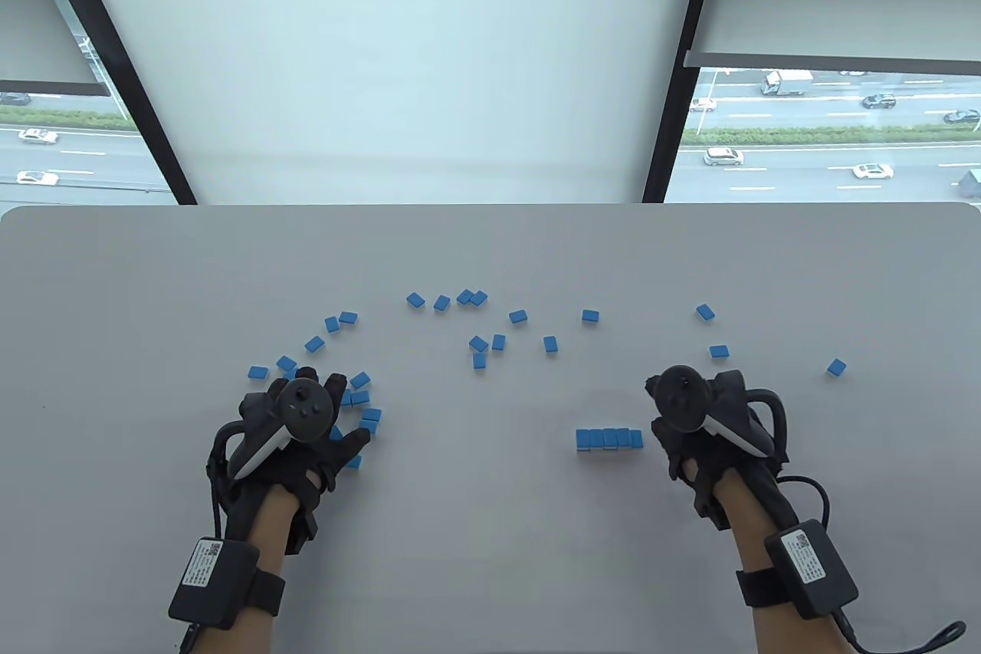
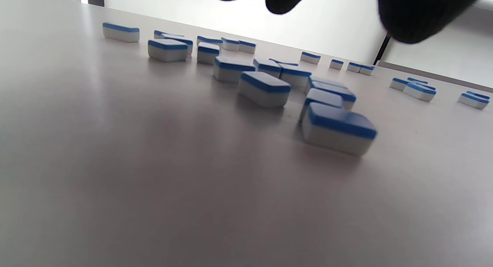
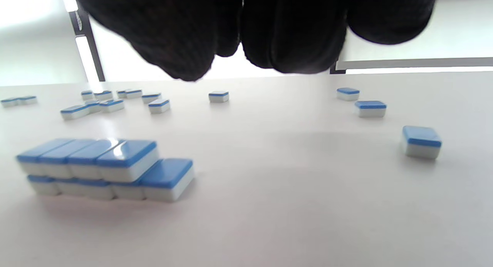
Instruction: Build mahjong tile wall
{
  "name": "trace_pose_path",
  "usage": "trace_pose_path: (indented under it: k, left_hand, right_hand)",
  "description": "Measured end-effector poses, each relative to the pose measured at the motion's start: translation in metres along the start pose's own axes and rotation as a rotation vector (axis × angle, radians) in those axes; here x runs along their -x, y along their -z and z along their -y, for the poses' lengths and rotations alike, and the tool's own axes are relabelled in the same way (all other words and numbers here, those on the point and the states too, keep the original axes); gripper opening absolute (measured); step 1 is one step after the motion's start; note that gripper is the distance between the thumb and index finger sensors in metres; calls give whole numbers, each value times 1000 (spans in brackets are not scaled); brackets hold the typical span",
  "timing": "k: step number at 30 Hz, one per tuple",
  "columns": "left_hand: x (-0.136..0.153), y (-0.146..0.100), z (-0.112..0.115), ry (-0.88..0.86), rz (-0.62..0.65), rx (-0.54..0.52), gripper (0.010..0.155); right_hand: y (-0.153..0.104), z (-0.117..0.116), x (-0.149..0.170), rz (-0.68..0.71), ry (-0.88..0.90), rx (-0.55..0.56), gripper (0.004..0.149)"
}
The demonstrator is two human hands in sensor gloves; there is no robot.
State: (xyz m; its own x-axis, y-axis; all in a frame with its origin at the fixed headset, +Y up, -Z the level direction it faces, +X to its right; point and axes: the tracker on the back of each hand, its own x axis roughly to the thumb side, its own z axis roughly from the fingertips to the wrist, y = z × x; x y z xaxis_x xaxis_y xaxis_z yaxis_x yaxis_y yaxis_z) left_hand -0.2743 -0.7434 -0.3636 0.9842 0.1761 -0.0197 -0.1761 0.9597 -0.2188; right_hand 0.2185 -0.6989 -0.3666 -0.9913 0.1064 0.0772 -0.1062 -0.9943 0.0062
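As the right hand hangs empty beside the 2-layer wall, the left hand, spread over loose tiles and gripping none, should lift 1 squarely.

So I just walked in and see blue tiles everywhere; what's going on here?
A person in sensor gloves is building a mahjong wall. It stands two tiles high near the right hand, the top row one tile short. The left hand hovers over a cluster of loose tiles, holding none. More tiles lie scattered on the table.

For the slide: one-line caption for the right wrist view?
Two-layer mahjong wall started, upper row one short; right hand hovers above, loose tiles scattered beyond.
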Motion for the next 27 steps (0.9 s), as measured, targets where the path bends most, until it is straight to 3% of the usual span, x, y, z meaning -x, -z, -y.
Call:
trace_pose_path:
  k: [6, 17, 22, 27]
  left_hand:
    - [0, 0, 0, -3, 7, 2, 86]
    - [0, 0, 0, -5, 8, 0, 86]
    - [-1, 1, 1, 2, 6, 6, 86]
    - [-1, 0, 1, 6, 2, 8, 86]
  right_hand:
    - [1, 6, 38, -99, 59, 88, 61]
    - [24, -42, 84, -273, -61, -106, 68]
    - [31, -48, 87, -295, -72, -97, 68]
    - [35, -49, 83, -302, -99, -105, 58]
